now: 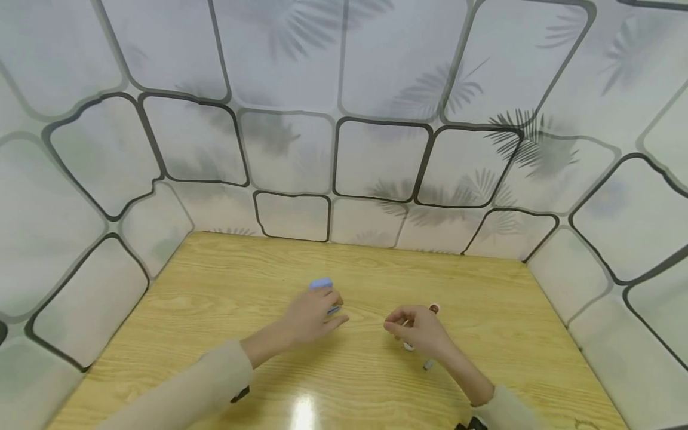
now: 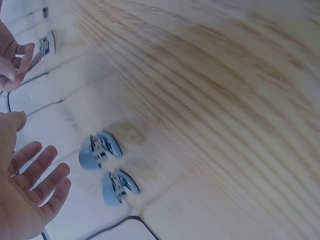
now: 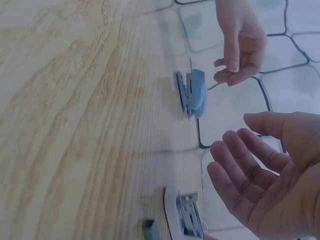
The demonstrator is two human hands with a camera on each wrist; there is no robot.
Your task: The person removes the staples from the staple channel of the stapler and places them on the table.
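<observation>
My left hand (image 1: 309,313) hovers over the table with fingers loosely bent, holding nothing. Below and beyond it are small blue staplers (image 1: 321,283); the left wrist view shows one blue stapler (image 2: 100,151) beside a second blue stapler (image 2: 120,187), both apart from the fingers. My right hand (image 1: 421,331) is also raised, its relaxed fingers holding nothing in the right wrist view. Partly hidden under it lies a white stapler-like thing with a metal part (image 3: 186,215) and a reddish-brown end (image 1: 434,308). Close by is a small grey block (image 1: 428,364).
The wood-grain table (image 1: 236,269) is enclosed at the back and sides by a pale curtain (image 1: 290,155) with dark outlines and leaf prints. Light glares off the table near its front.
</observation>
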